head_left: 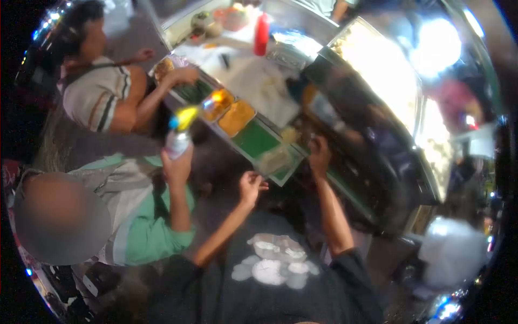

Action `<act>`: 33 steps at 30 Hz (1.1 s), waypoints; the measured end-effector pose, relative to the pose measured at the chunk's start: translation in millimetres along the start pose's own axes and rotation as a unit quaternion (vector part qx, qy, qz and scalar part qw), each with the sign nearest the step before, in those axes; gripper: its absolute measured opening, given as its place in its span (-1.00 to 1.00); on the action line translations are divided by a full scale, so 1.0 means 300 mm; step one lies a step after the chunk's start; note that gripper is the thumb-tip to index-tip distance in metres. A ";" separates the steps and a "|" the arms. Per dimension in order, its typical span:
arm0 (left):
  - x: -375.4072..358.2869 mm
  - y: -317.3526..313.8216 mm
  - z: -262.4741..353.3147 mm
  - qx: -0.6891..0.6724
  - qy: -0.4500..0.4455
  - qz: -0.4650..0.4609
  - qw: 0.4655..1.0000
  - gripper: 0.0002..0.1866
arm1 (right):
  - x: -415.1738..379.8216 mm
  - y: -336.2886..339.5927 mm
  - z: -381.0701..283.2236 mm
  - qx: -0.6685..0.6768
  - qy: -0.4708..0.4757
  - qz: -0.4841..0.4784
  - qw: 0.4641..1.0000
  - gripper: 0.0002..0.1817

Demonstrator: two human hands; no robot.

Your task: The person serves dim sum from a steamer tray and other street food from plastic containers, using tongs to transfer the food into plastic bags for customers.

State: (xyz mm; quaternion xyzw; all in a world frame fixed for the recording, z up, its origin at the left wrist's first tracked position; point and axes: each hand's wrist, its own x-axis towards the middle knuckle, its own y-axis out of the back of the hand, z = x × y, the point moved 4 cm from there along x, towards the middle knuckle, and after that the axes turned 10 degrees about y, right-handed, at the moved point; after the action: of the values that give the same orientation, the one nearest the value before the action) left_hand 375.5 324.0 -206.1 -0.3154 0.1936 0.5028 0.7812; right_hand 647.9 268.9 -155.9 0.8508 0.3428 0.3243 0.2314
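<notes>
My left hand (252, 189) is held in front of the counter, with its fingers loosely curled and apart and nothing visible in them. Just beyond it, a blurred whitish, see-through item (272, 159) lies over the near end of the green tray (256, 139). My right hand (320, 155) is raised at the right of that end, its fingers drawn together. Blur hides whatever may be between those fingertips. A small pale yellowish piece (290, 135) is on the counter edge, a little left of my right hand.
Trays of orange food (236, 117) line the counter. Farther back stand a red squeeze bottle (261, 35) and a bright lit display case (377, 65). At my left, one person (151, 216) holds a yellow-topped bottle (179, 141); another person (102, 94) reaches over the trays.
</notes>
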 end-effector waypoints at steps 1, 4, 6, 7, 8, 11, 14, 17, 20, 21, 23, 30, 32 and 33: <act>0.009 0.004 0.002 -0.008 -0.004 0.002 1.000 -0.82 | -0.023 0.025 -0.063 0.096 -0.090 0.041 0.990 -0.79; 0.016 0.014 -0.008 -0.014 -0.020 -0.011 1.000 -0.85 | -0.160 0.028 -0.146 0.324 -0.235 0.056 0.915 -0.81; 0.012 0.019 -0.017 -0.016 -0.012 -0.006 1.000 -0.84 | -0.221 0.023 -0.223 0.473 -0.301 0.048 0.827 -0.84; 0.013 0.022 -0.019 -0.014 -0.013 -0.010 1.000 -0.82 | -0.259 0.001 -0.218 0.474 -0.291 0.010 0.831 -0.86; 0.017 0.026 -0.023 -0.012 -0.012 -0.011 1.000 -0.82 | -0.303 -0.018 -0.229 0.475 -0.314 -0.015 0.822 -0.86; 0.024 0.025 -0.033 0.010 -0.015 -0.002 1.000 -0.83 | -0.426 -0.093 -0.235 0.456 -0.355 -0.106 0.809 -0.81; 0.034 0.034 -0.046 0.027 -0.030 0.018 0.999 -0.86 | -0.442 -0.132 -0.288 0.429 -0.406 -0.179 0.787 -0.65; 0.052 0.045 -0.061 0.094 -0.051 0.039 0.994 -0.86 | -0.428 -0.171 -0.309 0.428 -0.410 -0.204 0.779 -0.67; 0.089 0.068 -0.101 0.101 -0.065 0.049 0.992 -0.86 | -0.416 -0.212 -0.315 0.438 -0.413 -0.222 0.767 -0.70; 0.124 0.091 -0.137 0.110 -0.079 0.053 0.989 -0.87 | -0.409 -0.223 -0.318 0.440 -0.418 -0.223 0.763 -0.71; 0.122 0.085 -0.124 0.132 -0.105 0.050 0.985 -0.88 | -0.404 -0.242 -0.320 0.428 -0.410 -0.220 0.775 -0.72; 0.080 0.062 -0.082 0.116 -0.085 0.039 0.989 -0.89 | -0.427 -0.293 -0.273 0.383 -0.426 -0.186 0.798 -0.79; 0.078 0.069 -0.089 0.108 -0.079 0.039 0.990 -0.88 | -0.433 -0.291 -0.269 0.386 -0.398 -0.189 0.810 -0.79; 0.078 0.060 -0.092 0.113 -0.070 0.038 0.990 -0.88 | -0.423 -0.274 -0.261 0.388 -0.368 -0.191 0.823 -0.76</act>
State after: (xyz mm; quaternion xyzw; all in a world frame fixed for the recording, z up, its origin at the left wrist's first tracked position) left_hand 369.5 325.9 -246.0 -0.1820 0.2060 0.5281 0.8035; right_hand 486.4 243.4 -203.2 0.8436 0.4859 -0.2233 0.0481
